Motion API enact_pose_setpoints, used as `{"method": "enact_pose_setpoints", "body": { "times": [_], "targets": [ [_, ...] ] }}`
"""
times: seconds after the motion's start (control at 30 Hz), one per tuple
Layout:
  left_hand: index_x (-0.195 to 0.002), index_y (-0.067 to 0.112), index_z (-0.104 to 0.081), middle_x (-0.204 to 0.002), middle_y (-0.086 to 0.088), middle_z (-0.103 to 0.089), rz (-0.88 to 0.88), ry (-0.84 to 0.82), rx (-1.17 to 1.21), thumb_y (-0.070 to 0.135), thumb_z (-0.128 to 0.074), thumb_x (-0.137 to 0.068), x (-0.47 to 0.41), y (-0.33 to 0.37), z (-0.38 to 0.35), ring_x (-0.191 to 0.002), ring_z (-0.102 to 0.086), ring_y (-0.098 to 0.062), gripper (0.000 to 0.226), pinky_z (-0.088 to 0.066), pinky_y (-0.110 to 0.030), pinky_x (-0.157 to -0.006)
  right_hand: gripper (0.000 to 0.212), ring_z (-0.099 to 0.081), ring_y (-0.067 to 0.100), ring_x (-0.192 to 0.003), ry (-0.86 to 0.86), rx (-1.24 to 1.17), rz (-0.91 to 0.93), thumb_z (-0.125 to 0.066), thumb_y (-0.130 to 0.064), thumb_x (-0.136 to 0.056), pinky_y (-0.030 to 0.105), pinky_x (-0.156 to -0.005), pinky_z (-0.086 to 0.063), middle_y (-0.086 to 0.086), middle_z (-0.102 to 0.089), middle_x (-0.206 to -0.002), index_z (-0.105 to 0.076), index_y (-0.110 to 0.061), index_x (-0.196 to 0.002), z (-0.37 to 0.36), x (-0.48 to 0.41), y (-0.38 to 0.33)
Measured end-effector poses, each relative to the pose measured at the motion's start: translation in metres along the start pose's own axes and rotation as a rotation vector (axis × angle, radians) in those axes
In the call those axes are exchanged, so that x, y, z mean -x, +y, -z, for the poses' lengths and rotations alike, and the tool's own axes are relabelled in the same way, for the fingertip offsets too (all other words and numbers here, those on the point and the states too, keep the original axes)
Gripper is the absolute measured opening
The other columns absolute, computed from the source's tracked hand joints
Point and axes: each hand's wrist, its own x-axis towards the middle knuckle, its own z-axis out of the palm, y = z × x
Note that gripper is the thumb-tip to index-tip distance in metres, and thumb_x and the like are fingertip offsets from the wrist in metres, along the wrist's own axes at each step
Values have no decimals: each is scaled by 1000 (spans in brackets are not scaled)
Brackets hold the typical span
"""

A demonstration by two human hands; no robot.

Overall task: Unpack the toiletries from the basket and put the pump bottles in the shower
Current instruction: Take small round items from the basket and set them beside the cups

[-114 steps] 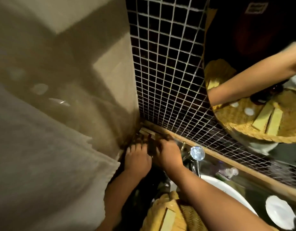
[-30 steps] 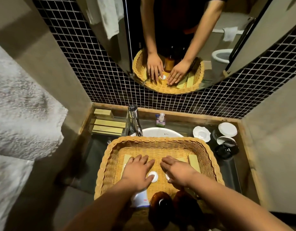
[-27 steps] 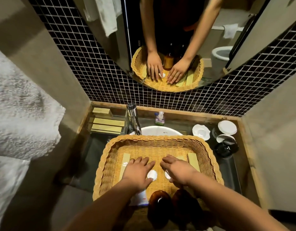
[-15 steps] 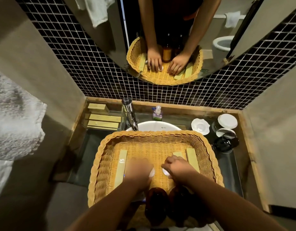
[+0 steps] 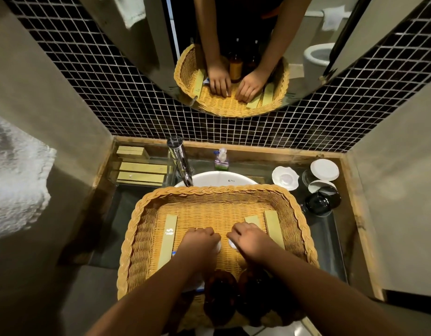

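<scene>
A single wide-angle view is taken from the person's head and is directed forward and steeply down, close above the wicker basket that is set over the white washbasin on the vanity counter. The far mosaic-tiled wall and the mirror are caught at the top. The basket is shown there a second time, reflected from the far side.

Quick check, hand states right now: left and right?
Left hand: curled, pinching a white disc.
Right hand: curled, pinching the other white disc.
</scene>
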Motion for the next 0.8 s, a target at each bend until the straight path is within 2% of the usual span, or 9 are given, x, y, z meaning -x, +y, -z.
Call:
{"method": "enact_pose_setpoints", "body": {
  "times": [0.13, 0.27, 0.4, 0.57, 0.67, 0.8],
  "targets": [
    [-117, 21, -53, -111, -3, -58, 19, 60, 14, 41, -58, -86, -7, -1, 13, -103, -57, -26, 37, -39, -38, -89, 42, -40, 28, -127, 69, -71, -56, -50, -21, -99, 35, -104, -32, 11, -42, -142, -43, -14, -140, 6, -2, -2],
    [-117, 25, -56, -108, 0, -59, 67, 141, 104, 37, -58, -77, -15, -3, 34, -100, -59, -26, 43, -41, -36, -89, 54, -38, 30, -133, 96, -144, -127, -51, -18, -98, 37, -106, -35, 9, -34, -148, -33, -22, -148, 16, -6, 0],
    [-118, 29, -59, -110, 3, -60, 81, 257, 135, 44, -57, -75, -26, -6, 62, -99, -60, -24, 46, -44, -37, -87, 69, -35, 34, -137, 152, -162, -193, -61, -12, -90, 42, -109, -37, 12, -29, -152, -28, -26, -149, 32, -8, 8],
    [-116, 30, -58, -112, 5, -63, 107, 323, 68, 58, -54, -78, -41, -5, 99, -96, -65, -25, 48, -52, -35, -75, 62, -35, 33, -138, 245, -127, -305, -60, -23, -94, 42, -109, -37, 13, -30, -151, -31, -23, -148, 60, -5, 30],
    [-115, 31, -57, -110, 6, -63, 97, 358, 81, 62, -56, -76, -52, 2, 120, -95, -65, -23, 50, -52, -35, -72, 64, -35, 32, -135, 288, -118, -352, -60, -23, -92, 42, -108, -38, 11, -31, -148, -33, -24, -149, 78, 2, 47],
    [-110, 30, -57, -105, 8, -61, 48, 428, 97, 65, -54, -77, -76, 18, 143, -96, -63, -18, 47, -50, -34, -70, 63, -40, 30, -126, 351, -144, -415, -58, -18, -90, 39, -99, -42, 9, -35, -141, -35, -25, -148, 95, 14, 72]
  ]
}}
